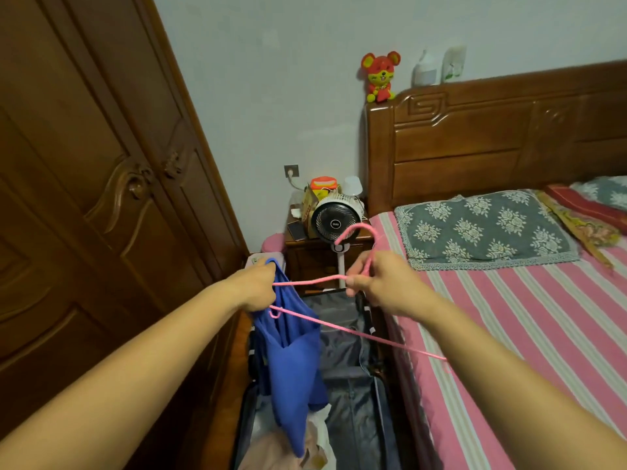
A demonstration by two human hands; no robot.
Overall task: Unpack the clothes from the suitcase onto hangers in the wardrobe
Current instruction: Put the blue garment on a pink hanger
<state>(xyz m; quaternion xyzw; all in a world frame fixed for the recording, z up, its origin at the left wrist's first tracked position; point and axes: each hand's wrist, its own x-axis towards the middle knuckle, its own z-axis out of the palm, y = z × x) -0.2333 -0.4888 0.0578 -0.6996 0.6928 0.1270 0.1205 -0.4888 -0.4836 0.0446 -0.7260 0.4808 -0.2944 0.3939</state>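
We are gripping the blue garment in our left hand above the open suitcase, while our right hand is pinching the pink hanger by its neck

My one camera sits on my head, looking forward and down past my outstretched arms. The open grey fabric-lined suitcase lies close below; the tall carved brown wooden wardrobe stands left of it.

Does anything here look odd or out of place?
Only the pink hanger: it is held askew, with one arm slanting out over the bed, and the blue top is not on it yet. Nothing looks spilled or broken.
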